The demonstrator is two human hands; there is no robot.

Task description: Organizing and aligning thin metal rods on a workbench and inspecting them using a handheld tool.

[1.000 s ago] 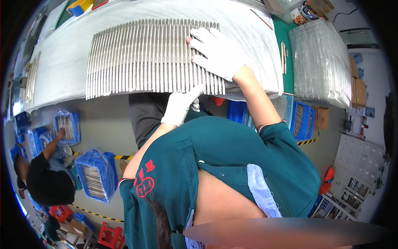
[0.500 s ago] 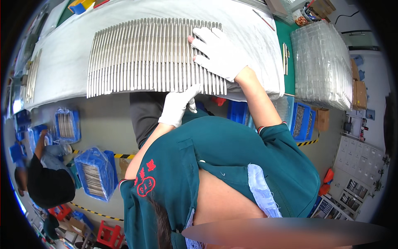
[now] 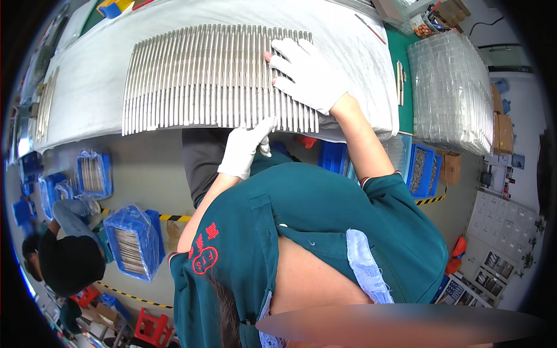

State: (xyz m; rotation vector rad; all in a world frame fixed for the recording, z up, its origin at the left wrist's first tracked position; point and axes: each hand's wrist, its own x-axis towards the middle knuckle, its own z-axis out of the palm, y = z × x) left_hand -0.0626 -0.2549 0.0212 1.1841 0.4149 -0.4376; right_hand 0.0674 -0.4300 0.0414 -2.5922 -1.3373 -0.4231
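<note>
A row of slim silver metal rods [image 3: 191, 81] lies side by side on the white cloth [image 3: 81, 87]. Both of my hands wear white gloves. My right hand [image 3: 304, 75] rests flat across the rods at the right end of the row, fingers spread; some fingertips poke bare out of the glove. At the row's near edge, my left hand [image 3: 245, 149] has its fingers stretched out against the rod ends, holding nothing. The glove hides the exact contact there.
A tall stack of clear plastic trays [image 3: 449, 90] stands on the right. Blue crates [image 3: 136, 243] with rods sit on the floor at left, near a bending co-worker [image 3: 72, 258]. A thin red stick [image 3: 370, 28] lies on the far cloth.
My left hand has slid slightly left along the near rod ends. My right hand stays spread on the rods. The co-worker at left has shifted, with the arm drawn down from the crate.
</note>
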